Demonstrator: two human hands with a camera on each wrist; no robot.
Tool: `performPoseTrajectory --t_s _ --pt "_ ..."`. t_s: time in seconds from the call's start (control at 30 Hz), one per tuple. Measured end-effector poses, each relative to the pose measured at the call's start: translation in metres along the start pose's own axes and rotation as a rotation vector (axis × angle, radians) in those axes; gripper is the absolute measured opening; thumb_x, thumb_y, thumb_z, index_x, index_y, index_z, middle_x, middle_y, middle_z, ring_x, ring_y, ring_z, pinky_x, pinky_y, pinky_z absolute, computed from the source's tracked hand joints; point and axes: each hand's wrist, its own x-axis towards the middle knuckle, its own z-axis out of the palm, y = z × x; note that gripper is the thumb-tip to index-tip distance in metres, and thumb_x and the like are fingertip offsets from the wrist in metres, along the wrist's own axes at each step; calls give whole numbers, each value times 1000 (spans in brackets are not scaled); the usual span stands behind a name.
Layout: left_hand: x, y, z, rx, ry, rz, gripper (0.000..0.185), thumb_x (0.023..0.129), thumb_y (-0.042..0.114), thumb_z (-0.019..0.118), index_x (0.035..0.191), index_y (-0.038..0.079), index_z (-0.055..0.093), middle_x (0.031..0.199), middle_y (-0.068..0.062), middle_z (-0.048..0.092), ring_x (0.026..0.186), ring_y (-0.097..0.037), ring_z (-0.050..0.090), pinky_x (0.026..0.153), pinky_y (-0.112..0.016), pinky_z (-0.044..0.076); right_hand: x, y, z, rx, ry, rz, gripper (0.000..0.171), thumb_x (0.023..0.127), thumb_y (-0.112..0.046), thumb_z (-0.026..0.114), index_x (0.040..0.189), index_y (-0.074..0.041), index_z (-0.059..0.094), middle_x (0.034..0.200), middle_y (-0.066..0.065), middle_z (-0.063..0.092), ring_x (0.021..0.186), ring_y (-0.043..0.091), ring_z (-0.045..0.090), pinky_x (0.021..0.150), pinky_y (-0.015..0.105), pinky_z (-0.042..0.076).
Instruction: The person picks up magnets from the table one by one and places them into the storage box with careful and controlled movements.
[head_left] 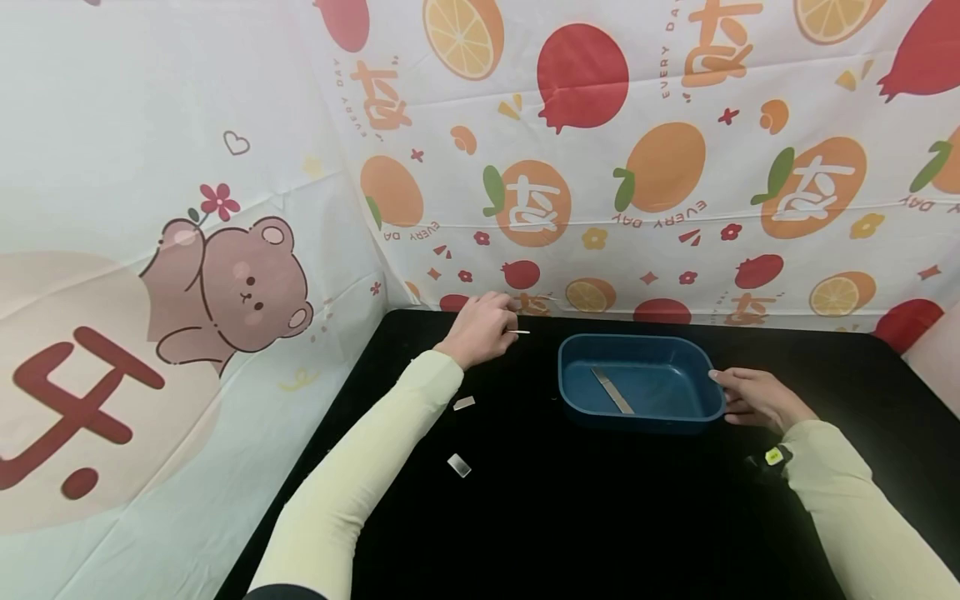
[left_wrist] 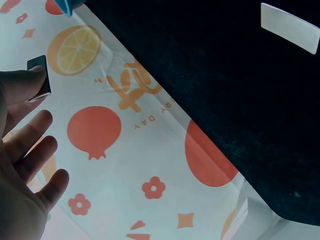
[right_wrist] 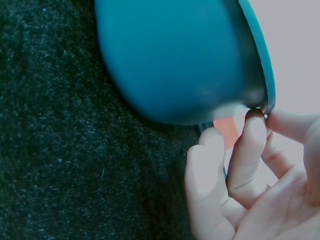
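Observation:
My left hand (head_left: 483, 327) is over the far side of the black table, left of a blue plastic tray (head_left: 641, 419). Between thumb and finger it pinches a small thin rectangular plate (left_wrist: 46, 87), dark and shiny with a pale edge; the thumb covers part of it. The other fingers are spread loosely. At the tray's right end, my right hand (head_left: 761, 398) grips the rim, thumb on top and fingers beneath, as the right wrist view shows. A long narrow silver strip (head_left: 612, 390) lies slantwise in the tray.
Two small silvery rectangular plates, a farther plate (head_left: 464, 402) and a nearer plate (head_left: 459, 465), lie on the black table (head_left: 570, 517) left of the tray. A fruit-print cloth (head_left: 577, 258) hangs behind the table, and a bear-print cloth (head_left: 247, 283) at the left.

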Motion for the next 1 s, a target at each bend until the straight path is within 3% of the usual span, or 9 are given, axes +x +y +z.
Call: performPoseTrajectory --t_s 0.3,1.0 --pt "3 10 -4 15 6 43 13 92 25 68 88 17 78 119 -3 66 115 -22 55 95 -41 47 0 0 1 5 -1 -1 37 97 -55 53 96 -20 63 79 -6 57 75 9 66 74 29 60" --pt "14 31 -13 38 -29 133 13 93 26 69 86 19 77 128 -1 64 126 -21 53 104 -42 44 0 0 0 0 5 5 40 97 -55 53 102 -17 63 79 -5 57 77 9 67 75 29 61"
